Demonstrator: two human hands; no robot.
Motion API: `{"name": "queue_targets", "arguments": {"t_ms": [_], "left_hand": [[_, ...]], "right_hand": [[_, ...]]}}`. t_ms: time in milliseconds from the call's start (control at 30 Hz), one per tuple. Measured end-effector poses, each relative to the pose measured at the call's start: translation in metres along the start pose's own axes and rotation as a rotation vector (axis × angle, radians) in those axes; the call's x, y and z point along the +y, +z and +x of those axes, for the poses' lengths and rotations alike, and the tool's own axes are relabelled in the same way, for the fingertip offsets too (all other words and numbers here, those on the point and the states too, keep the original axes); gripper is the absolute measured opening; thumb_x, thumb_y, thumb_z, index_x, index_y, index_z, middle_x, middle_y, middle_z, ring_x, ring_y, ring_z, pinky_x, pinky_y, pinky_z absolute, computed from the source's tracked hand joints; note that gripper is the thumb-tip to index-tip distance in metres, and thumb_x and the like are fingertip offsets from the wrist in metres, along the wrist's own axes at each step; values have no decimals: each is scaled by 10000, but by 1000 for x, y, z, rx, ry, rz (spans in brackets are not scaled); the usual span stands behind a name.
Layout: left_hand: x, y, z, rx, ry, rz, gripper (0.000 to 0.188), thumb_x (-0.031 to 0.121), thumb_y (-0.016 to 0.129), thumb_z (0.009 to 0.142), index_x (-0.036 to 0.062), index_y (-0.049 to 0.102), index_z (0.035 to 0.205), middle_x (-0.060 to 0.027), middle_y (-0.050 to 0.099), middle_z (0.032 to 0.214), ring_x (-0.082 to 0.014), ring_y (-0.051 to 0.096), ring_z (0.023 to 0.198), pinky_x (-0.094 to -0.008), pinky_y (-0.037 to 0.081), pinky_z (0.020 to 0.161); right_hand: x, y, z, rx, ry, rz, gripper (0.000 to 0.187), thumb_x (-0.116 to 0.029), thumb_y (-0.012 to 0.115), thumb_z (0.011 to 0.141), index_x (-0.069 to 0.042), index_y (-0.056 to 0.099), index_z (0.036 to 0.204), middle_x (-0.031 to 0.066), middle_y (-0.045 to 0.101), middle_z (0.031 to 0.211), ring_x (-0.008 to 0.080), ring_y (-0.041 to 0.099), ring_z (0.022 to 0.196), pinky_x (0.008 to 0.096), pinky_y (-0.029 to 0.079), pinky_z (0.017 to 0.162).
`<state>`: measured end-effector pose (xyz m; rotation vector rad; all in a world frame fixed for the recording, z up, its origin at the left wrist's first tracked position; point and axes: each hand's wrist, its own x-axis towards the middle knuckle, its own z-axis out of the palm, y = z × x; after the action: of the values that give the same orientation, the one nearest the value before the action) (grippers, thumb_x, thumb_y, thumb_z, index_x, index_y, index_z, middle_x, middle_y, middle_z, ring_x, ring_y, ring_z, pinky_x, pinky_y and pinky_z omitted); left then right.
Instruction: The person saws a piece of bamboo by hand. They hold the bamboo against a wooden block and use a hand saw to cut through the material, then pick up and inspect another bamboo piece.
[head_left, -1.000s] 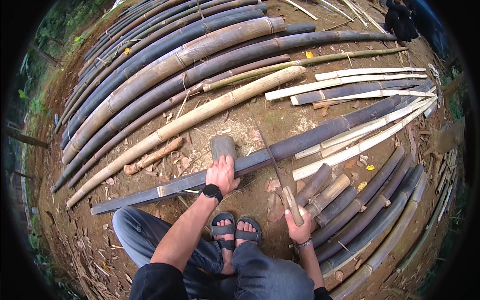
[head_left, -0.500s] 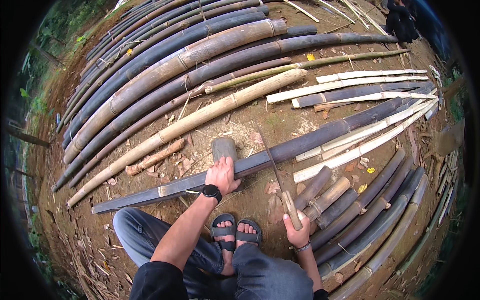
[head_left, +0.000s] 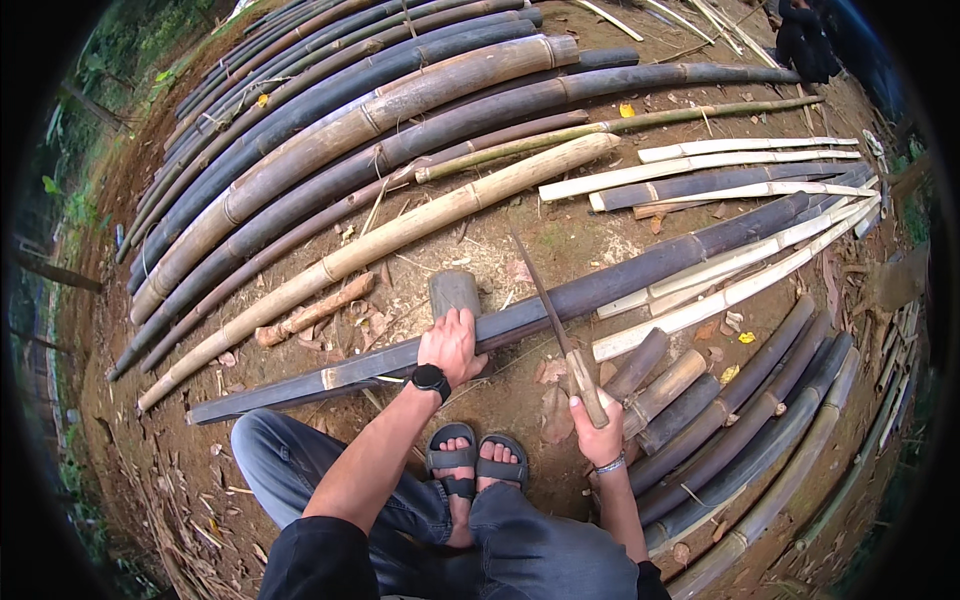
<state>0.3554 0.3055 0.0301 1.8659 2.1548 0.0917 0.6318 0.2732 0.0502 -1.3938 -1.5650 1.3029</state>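
gripping a handsaw [head_left: 557,327] in my right hand [head_left: 598,428], i have it slanting across a dark bamboo pole [head_left: 640,285] before me; my left hand [head_left: 450,347] clasps that pole, fingers curled, where it crosses a short log [head_left: 455,290].

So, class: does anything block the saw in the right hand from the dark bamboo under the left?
Nothing visible does. The saw, in the right fingers, crosses the bamboo well clear of the left fingers; whether its teeth touch, this view cannot settle.
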Motion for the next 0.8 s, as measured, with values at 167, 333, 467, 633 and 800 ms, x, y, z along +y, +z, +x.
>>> {"name": "queue_targets", "arguments": {"t_ms": [167,333,467,633,800], "left_hand": [[10,-7,7,12,4,-8,553,280,799,679,5,483,1040,-202,584,1013,-380,635,950,-463,534,809],[1,1,-1,-8,1,-17,544,274,800,678,7,486,1033,-199,586,1003,-378,635,946,-458,531,813],[2,-1,0,24,19,-26,550,276,803,669,9,485,1029,-191,587,997,-376,636,937,-460,531,809],[4,-1,0,-7,7,26,564,293,824,676,10,482,1025,-182,579,1004,-358,631,968,-446,546,798],[5,-4,-1,0,14,-13,541,290,811,683,5,489,1011,-188,580,1000,-363,628,963,-447,537,805]], "right_hand": [[-2,-8,-25,77,-97,-21,207,-139,644,909,0,567,776,110,534,584,172,541,546,371,419,529],[1,8,3,0,-4,-46,186,-142,649,897,11,586,813,151,561,622,222,569,562,393,436,554],[10,4,-22,75,-89,4,173,-129,654,891,10,588,813,136,579,648,201,580,598,389,446,574],[4,10,22,-28,79,95,230,-131,641,912,9,554,752,77,513,582,152,464,538,360,401,522],[5,7,-25,107,-118,47,199,-112,641,902,11,568,764,92,540,605,168,519,557,374,407,533]]}}
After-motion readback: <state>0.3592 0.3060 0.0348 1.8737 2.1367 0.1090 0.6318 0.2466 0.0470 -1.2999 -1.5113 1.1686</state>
